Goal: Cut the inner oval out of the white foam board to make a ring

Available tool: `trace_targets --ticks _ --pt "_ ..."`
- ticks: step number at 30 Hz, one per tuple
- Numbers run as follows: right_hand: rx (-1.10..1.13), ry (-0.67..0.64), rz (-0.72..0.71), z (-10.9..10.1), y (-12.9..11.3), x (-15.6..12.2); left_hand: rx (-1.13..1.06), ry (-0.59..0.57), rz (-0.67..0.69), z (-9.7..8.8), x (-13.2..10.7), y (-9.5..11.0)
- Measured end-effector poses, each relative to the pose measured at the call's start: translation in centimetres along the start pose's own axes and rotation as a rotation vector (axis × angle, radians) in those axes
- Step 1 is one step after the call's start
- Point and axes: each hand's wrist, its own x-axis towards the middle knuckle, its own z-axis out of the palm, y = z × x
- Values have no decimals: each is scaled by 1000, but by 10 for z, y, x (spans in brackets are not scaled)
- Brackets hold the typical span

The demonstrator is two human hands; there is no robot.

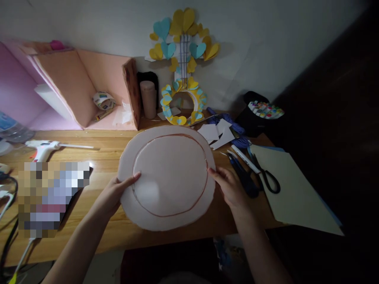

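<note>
Between my two hands is a round, pale cardboard disc (168, 177) with a brownish ring line or cut running inside its edge. My left hand (114, 193) grips the left rim, its thumb lying on the front face. At the right rim my right hand (229, 185) holds the disc the same way, thumb on top. The fingers behind the disc are hidden. The disc is held over the front part of the wooden table (103, 157).
A white glue gun (44, 148) lies left, above a pixelated area. Behind stand a peach cardboard shelf (106, 71), a pink bottle (148, 98) and a paper-heart decoration (183, 59). Scissors (271, 181), a pen (244, 157), paper scraps (217, 132) and sheets (296, 189) lie right.
</note>
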Motion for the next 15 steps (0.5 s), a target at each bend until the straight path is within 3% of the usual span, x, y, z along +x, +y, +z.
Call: trace_targets --ticks 7,11,15 --pt "28 -32 -9 0 2 -4 -34 -15 -2 -2 0 -3" --pt "-266 6 -59 -1 -3 0 -12 1 -22 -1 2 0" --pt "-624 203 -399 11 -30 -16 27 13 -54 -5 7 8"
